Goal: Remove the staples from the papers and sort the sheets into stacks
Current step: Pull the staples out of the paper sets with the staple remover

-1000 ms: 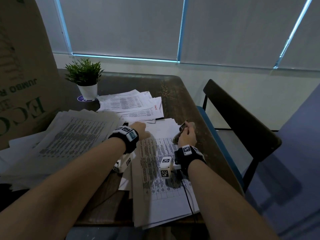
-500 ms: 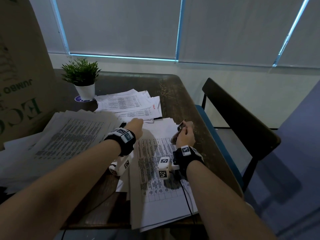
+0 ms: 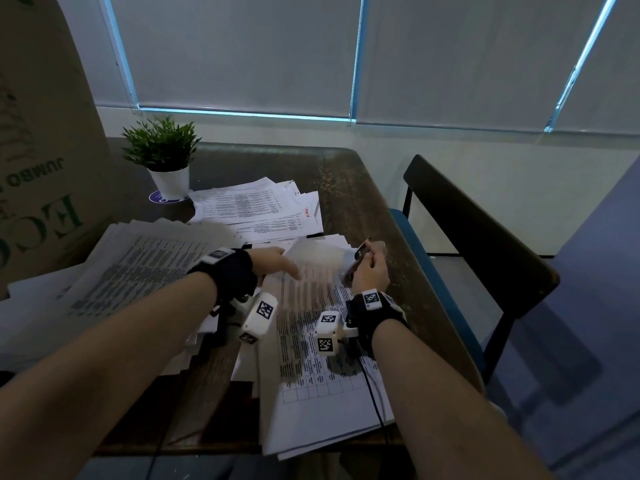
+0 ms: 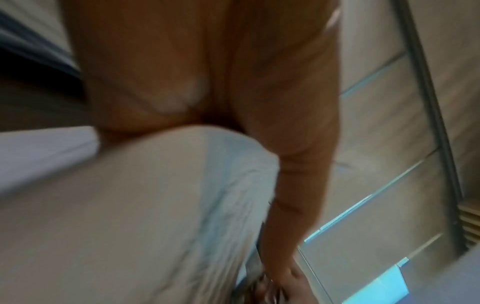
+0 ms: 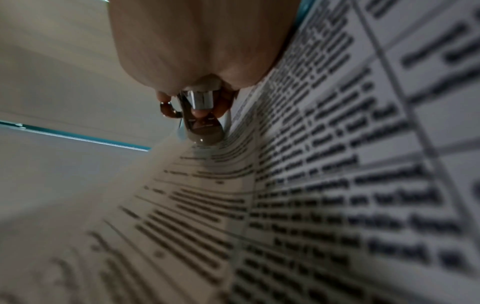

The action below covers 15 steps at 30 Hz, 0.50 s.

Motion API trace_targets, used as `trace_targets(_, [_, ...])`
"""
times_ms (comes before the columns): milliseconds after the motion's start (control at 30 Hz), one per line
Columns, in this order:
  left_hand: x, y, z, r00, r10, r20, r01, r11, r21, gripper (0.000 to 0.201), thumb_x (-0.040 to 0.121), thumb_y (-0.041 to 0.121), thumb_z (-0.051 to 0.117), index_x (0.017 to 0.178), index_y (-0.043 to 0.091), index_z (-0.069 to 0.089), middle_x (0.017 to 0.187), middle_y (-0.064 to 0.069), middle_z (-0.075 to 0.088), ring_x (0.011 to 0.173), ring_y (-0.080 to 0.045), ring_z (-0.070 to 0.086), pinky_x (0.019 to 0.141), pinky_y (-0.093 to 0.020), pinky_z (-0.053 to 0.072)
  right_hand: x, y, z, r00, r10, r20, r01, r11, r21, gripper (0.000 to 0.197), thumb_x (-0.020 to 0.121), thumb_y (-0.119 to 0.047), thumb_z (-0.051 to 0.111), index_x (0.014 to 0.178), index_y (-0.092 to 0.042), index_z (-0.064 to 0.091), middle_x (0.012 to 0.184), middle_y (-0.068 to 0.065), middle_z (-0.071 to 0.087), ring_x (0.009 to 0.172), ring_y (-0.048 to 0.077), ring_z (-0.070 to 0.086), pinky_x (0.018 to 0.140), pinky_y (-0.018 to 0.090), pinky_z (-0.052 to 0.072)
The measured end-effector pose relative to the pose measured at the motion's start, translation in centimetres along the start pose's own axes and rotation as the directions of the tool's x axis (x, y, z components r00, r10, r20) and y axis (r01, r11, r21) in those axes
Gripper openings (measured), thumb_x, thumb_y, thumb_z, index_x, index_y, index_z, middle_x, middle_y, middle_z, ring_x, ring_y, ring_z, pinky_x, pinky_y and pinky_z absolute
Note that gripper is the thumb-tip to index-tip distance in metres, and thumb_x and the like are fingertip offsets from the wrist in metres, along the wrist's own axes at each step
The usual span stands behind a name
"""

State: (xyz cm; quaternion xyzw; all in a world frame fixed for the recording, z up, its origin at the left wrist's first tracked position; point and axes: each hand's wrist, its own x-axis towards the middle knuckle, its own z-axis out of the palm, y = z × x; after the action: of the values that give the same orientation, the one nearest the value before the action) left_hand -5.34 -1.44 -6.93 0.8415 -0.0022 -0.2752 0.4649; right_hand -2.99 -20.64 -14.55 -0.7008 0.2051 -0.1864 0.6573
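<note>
A stack of printed sheets (image 3: 329,382) lies in front of me on the dark wooden table (image 3: 346,188). My left hand (image 3: 273,261) holds the top sheet (image 3: 311,268) at its far end; the sheet is raised, curved and blurred with motion. In the left wrist view the thumb of that left hand (image 4: 176,98) lies on the bent sheet (image 4: 130,205). My right hand (image 3: 369,270) rests at the stack's far right corner and grips a metal staple remover (image 3: 360,252). The right wrist view shows the staple remover (image 5: 201,115) just above the printed page (image 5: 337,185).
A big fanned pile of papers (image 3: 138,271) lies at the left, a smaller pile (image 3: 256,209) behind the hands. A potted plant (image 3: 162,157) and a cardboard box (image 3: 34,150) stand at the back left. A dark chair (image 3: 478,237) is by the table's right edge.
My left hand has come back from the stack's far edge, and the top sheet has risen with it. The right hand with the staple remover has hardly moved.
</note>
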Motion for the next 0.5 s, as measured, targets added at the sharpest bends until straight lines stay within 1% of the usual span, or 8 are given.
trace_targets(67, [-1.1,-0.4,0.5,0.977,-0.046,0.21,0.05,0.999,-0.014,0.028,0.082,-0.002,0.063,0.109,0.001,0.058,0.099,-0.016,0.067,0.087,-0.028,0.065,0.075,-0.038,0.057,0.1,-0.1,-0.2,0.999,0.033,-0.008,-0.032,0.998,0.048,0.034,0.106,-0.024,0.038,0.134,-0.03,0.055,0.139,0.01,0.054,0.126,0.029,0.053,0.107,0.043,0.044])
trace_targets(133, [-1.7,-1.0,1.0,0.98,-0.058,0.192,0.033,0.991,0.127,0.016,0.081,-0.005,0.064,0.094,0.004,0.062,0.083,-0.007,0.072,0.076,-0.021,0.07,0.066,-0.033,0.058,0.2,-0.3,-0.5,0.998,0.066,-0.016,-0.064,0.992,0.108,0.033,0.106,-0.024,0.038,0.132,-0.032,0.055,0.141,0.009,0.051,0.126,0.03,0.053,0.106,0.045,0.045])
trace_targets(200, [-1.4,-1.9,0.3,1.0,-0.007,-0.015,0.009,0.988,0.155,0.02,0.076,0.006,0.076,0.093,0.005,0.067,0.088,-0.009,0.073,0.083,-0.026,0.071,0.076,-0.04,0.059,-0.1,-0.8,-0.6,0.996,0.091,-0.014,-0.088,0.988,0.129,0.033,0.105,-0.022,0.038,0.128,-0.033,0.059,0.141,0.008,0.051,0.124,0.031,0.053,0.106,0.046,0.045])
trace_targets(267, [-1.7,-1.8,-1.4,0.97,0.01,-0.242,-0.008,1.0,0.01,0.034,0.069,0.012,0.082,0.099,0.004,0.068,0.101,-0.015,0.071,0.094,-0.032,0.068,0.086,-0.047,0.055,-0.1,-1.4,-0.6,0.995,0.093,-0.028,-0.088,0.985,0.147,0.031,0.103,-0.02,0.04,0.115,-0.034,0.065,0.135,0.01,0.056,0.116,0.033,0.057,0.102,0.048,0.048])
trace_targets(300, [-2.0,-1.4,-2.4,0.943,0.017,-0.333,-0.044,0.996,-0.074,0.036,0.07,0.011,0.082,0.101,0.002,0.067,0.105,-0.016,0.069,0.096,-0.033,0.067,0.088,-0.046,0.053,0.0,-1.8,-0.6,0.996,0.081,-0.032,-0.076,0.987,0.145,0.03,0.102,-0.02,0.041,0.11,-0.035,0.066,0.132,0.011,0.059,0.113,0.034,0.059,0.1,0.048,0.049])
trace_targets(367, [-3.4,0.2,-4.9,0.87,0.013,-0.494,-0.073,0.992,-0.102,0.041,0.073,0.017,0.08,0.107,0.001,0.065,0.106,-0.014,0.068,0.1,-0.031,0.065,0.091,-0.041,0.051,0.1,-2.8,-0.6,0.998,0.064,-0.008,-0.062,0.987,0.146,0.03,0.101,-0.018,0.041,0.112,-0.031,0.067,0.128,0.008,0.06,0.111,0.032,0.06,0.099,0.047,0.05])
trace_targets(433, [-4.7,1.9,-8.2,0.787,0.047,-0.615,-0.082,0.996,-0.028,0.045,0.073,0.025,0.08,0.108,0.002,0.063,0.103,-0.011,0.066,0.099,-0.028,0.063,0.091,-0.037,0.05,0.3,-3.7,-0.4,0.998,0.05,0.03,-0.055,0.986,0.157,0.032,0.102,-0.015,0.04,0.118,-0.024,0.067,0.126,0.008,0.06,0.11,0.03,0.06,0.097,0.042,0.05])
trace_targets(500, [-6.0,3.1,-11.0,0.716,0.061,-0.695,0.04,0.991,0.127,0.041,0.074,0.03,0.079,0.099,0.004,0.061,0.095,-0.011,0.063,0.089,-0.027,0.06,0.082,-0.035,0.048,0.3,-4.2,0.3,0.998,0.041,0.058,-0.05,0.984,0.172,0.033,0.101,-0.01,0.039,0.119,-0.018,0.066,0.117,0.01,0.061,0.1,0.029,0.061,0.087,0.038,0.05])
